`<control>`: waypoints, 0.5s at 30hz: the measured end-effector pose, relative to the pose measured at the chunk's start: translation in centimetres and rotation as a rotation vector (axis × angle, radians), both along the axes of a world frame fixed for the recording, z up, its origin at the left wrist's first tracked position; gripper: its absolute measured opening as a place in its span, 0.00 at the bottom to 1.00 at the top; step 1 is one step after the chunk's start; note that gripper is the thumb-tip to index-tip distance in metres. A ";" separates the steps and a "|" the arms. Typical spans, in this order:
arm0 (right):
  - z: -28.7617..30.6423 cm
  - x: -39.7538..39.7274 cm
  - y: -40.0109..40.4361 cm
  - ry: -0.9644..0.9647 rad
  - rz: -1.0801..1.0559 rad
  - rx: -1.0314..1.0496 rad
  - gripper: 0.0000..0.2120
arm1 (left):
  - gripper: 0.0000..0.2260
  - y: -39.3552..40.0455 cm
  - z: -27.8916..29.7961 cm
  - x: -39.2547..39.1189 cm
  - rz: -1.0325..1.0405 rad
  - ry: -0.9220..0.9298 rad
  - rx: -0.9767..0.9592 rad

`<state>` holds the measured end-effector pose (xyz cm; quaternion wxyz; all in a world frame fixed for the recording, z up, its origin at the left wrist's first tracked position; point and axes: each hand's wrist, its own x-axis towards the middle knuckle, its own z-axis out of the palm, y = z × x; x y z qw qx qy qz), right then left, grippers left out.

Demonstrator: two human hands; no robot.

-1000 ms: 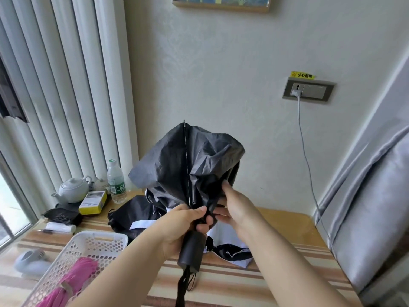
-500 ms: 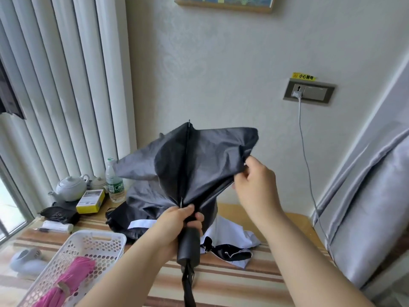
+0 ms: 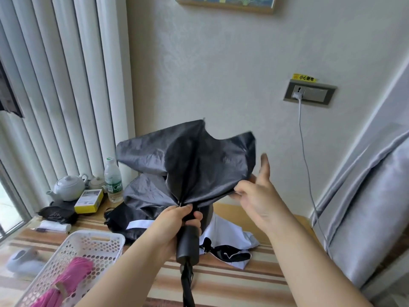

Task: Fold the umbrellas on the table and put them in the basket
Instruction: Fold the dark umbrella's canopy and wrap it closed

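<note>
Left hand (image 3: 177,220) gripping black umbrella (image 3: 188,160), right hand (image 3: 257,196) pinching its canopy

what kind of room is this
Probably a hotel or guest room: a white tea set on a wooden table by the vertical blinds, a framed picture, and grey curtains.

A lived-in home room: teapot (image 3: 66,187), vertical blinds (image 3: 55,85), framed picture (image 3: 228,3), striped table (image 3: 221,282).

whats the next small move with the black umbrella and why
Probably sweep the right hand round the shaft, wrapping the loose flap it pinches against the black umbrella. The left hand grips just above the handle, while the canopy fans out unfolded, too bulky for the basket.
</note>
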<state>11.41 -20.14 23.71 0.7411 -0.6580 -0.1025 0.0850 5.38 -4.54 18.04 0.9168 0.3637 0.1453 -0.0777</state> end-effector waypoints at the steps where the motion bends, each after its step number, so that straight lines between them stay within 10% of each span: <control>1: 0.2 0.0 0.0 0.165 0.072 0.181 0.42 | 0.05 0.0 -0.1 -0.1 0.009 0.002 0.019; 7: 0.0 1.2 0.4 0.152 -0.153 -0.269 0.09 | 0.05 -0.4 -0.3 -0.5 -0.015 -0.020 0.090; 15: 1.7 0.7 0.4 -0.061 0.011 -0.361 0.02 | 0.23 -0.4 0.0 -0.2 -0.035 0.017 0.117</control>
